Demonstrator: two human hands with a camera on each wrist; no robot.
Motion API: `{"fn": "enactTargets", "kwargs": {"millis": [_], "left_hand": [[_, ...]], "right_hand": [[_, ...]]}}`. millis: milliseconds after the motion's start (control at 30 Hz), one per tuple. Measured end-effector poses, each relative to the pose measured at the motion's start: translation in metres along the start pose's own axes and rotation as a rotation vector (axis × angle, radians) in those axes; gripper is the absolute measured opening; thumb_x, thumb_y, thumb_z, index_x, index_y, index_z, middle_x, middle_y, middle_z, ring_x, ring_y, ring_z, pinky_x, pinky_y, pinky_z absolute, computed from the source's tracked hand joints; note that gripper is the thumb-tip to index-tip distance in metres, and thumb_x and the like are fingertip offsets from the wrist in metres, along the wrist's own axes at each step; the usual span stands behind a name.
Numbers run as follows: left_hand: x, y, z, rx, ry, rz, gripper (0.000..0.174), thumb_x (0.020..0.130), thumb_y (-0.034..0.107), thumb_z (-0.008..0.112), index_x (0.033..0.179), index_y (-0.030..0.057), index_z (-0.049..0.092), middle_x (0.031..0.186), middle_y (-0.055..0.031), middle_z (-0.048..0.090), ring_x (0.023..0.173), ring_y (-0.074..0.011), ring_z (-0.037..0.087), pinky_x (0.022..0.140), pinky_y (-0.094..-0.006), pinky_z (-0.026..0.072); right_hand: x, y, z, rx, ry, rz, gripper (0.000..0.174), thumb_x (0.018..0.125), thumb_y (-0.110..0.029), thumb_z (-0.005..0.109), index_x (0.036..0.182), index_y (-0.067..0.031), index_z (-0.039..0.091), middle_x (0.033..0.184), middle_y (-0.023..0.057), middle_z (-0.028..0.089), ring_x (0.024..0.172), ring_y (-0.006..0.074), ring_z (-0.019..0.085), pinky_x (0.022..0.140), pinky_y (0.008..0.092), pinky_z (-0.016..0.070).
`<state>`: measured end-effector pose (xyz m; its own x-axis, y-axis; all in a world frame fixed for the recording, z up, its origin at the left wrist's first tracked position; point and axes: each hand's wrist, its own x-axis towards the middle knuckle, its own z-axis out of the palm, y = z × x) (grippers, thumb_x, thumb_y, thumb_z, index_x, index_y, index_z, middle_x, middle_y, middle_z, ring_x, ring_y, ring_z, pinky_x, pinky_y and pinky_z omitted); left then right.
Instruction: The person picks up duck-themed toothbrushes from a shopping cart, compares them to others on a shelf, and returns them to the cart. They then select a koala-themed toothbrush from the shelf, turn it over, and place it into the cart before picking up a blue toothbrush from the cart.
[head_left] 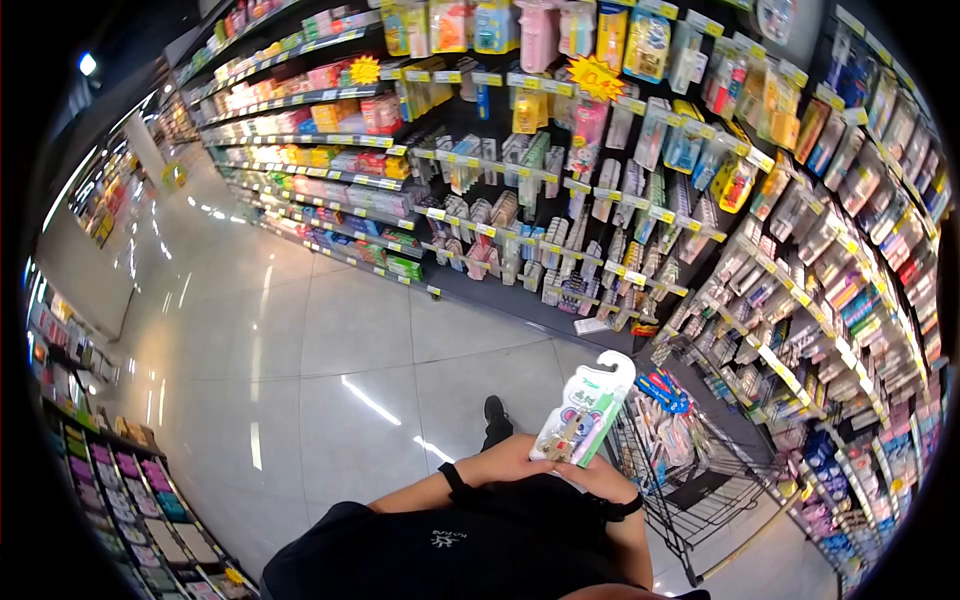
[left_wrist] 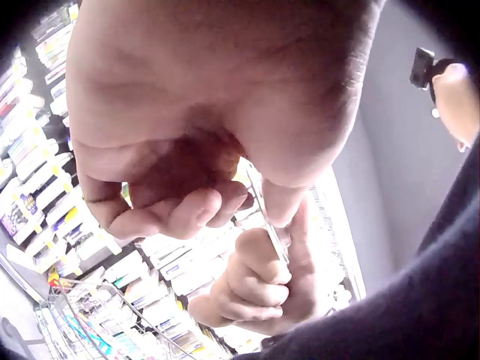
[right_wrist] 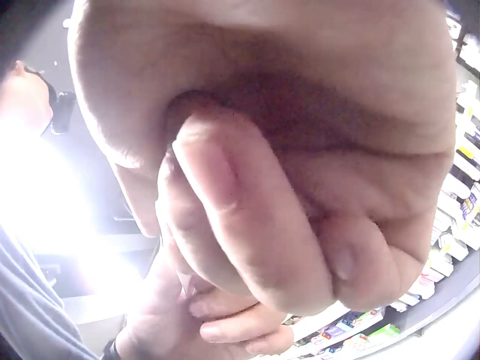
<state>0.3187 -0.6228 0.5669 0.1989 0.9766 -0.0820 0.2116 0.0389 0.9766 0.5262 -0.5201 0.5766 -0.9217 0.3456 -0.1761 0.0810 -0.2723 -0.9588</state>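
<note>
A white and green hang-tab package with a cartoon print is held up in front of the person by both hands. The left hand pinches its lower left edge, and the right hand grips its lower right edge. From the left wrist, the left hand shows curled fingers, with the thin package edge at its thumb and the right hand beyond. In the right wrist view the right hand has its fingers curled; the left hand shows below it, and the package is mostly hidden.
A wire shopping cart stands at the right, holding packaged goods and a blue-red item. Shelves of hanging packages curve around the front and right. Tiled floor runs along the left, with another shelf rack at lower left.
</note>
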Motion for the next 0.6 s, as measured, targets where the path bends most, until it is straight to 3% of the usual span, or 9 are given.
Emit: {"fn": "enactTargets", "kwargs": {"millis": [167,267,367,433,533,600], "left_hand": [[-0.002,-0.008,-0.007,-0.010,0.027,-0.027,0.036,0.094,0.022,0.068,0.122,0.0018,0.063,0.113,-0.0138,0.071,0.106,-0.0217,0.067,0.091,-0.0355,0.0514],[0.006,-0.005,-0.010,-0.069,0.022,-0.009,0.034,0.091,0.020,0.069,0.118,-0.0002,0.064,0.104,-0.0181,0.072,0.095,-0.0243,0.070,0.086,-0.0361,0.0523],[0.014,-0.008,-0.010,0.010,-0.052,0.006,0.033,0.091,0.019,0.068,0.117,-0.0012,0.064,0.104,-0.0169,0.072,0.093,-0.0226,0.069,0.085,-0.0358,0.0523],[0.024,-0.009,-0.004,-0.029,-0.119,-0.006,0.032,0.093,0.018,0.069,0.119,-0.0009,0.064,0.109,-0.0115,0.072,0.100,-0.0166,0.066,0.088,-0.0325,0.0516],[0.034,0.002,0.003,-0.048,-0.132,0.045,0.033,0.094,0.019,0.069,0.119,-0.0008,0.064,0.108,-0.0106,0.072,0.098,-0.0159,0.066,0.088,-0.0320,0.0514],[0.038,0.010,0.008,-0.040,-0.139,0.037,0.033,0.095,0.020,0.068,0.119,-0.0007,0.063,0.108,-0.0124,0.072,0.100,-0.0181,0.066,0.088,-0.0333,0.0509]], "right_hand": [[0.011,0.012,-0.001,-0.019,0.005,-0.030,0.038,0.097,-0.014,0.065,0.131,0.0000,0.058,0.125,0.0069,0.065,0.116,0.0169,0.059,0.103,0.0318,0.0444],[0.008,0.026,-0.009,-0.171,0.078,-0.061,0.037,0.095,-0.016,0.068,0.128,-0.0010,0.061,0.120,0.0099,0.068,0.111,0.0185,0.062,0.099,0.0330,0.0471],[-0.004,0.019,-0.010,-0.252,0.135,-0.074,0.037,0.094,-0.017,0.070,0.126,-0.0016,0.063,0.117,0.0119,0.070,0.108,0.0193,0.064,0.097,0.0336,0.0480],[-0.012,0.017,-0.014,-0.236,0.170,-0.087,0.036,0.093,-0.018,0.071,0.124,-0.0018,0.064,0.116,0.0126,0.070,0.107,0.0196,0.065,0.096,0.0337,0.0484],[-0.019,0.012,-0.017,-0.248,0.198,-0.180,0.042,0.091,-0.017,0.072,0.129,-0.0016,0.060,0.116,0.0108,0.069,0.106,0.0199,0.064,0.095,0.0339,0.0488],[-0.025,-0.008,-0.009,-0.170,0.335,-0.263,0.050,0.090,-0.014,0.073,0.134,-0.0024,0.053,0.115,0.0080,0.067,0.104,0.0174,0.063,0.092,0.0324,0.0501]]}}
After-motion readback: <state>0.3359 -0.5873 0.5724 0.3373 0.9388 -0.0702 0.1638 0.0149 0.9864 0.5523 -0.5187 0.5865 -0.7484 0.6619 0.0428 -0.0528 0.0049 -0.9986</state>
